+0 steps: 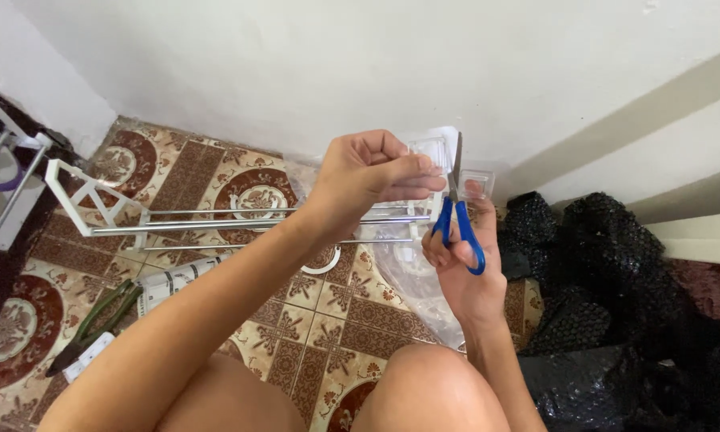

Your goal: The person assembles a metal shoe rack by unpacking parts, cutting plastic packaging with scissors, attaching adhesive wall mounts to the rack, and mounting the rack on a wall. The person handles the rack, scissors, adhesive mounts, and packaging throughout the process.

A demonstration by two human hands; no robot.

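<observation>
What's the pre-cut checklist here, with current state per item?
1. Right hand has its grip on the blue-handled scissors: ok.
2. Left hand pinches the clear plastic package: ok.
3. Blades against the package edge: ok.
4. Left fingertips away from the blades: not ok, close beside them.
5. Blades open or shut: cannot tell.
6. Metal rack and green-handled pliers on the tiled floor, apart from both hands: ok.
</observation>
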